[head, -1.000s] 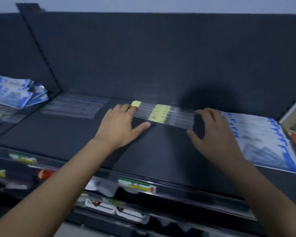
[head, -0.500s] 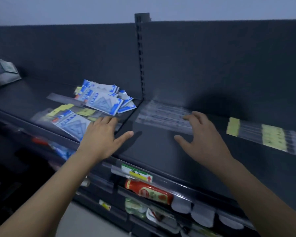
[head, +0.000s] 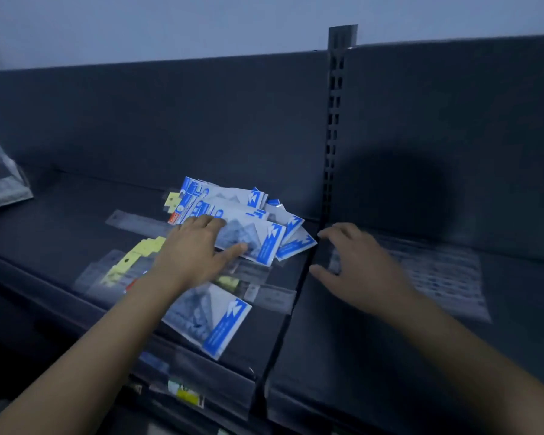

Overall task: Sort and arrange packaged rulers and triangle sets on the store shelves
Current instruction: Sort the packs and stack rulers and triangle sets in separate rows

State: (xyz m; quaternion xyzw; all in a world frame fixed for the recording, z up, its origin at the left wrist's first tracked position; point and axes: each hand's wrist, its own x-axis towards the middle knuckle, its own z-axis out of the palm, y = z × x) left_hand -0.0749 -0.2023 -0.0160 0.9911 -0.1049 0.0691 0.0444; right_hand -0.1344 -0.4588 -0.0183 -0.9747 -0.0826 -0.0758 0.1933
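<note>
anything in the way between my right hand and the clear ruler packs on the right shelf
Nothing visible does. The right hand, fingers spread, is over the left end of the clear ruler packs; whether it touches them cannot be told.

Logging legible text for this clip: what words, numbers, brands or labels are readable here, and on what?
No text here can be read.
Blue-and-white packets: white logo mark and print lines on the blue strip, blurred.
Yellow header cards: no legible print.
Orange sticker: too small.
Shelf-edge label: blurred.
Clear ruler packs: scale markings, numbers too blurred.
</note>
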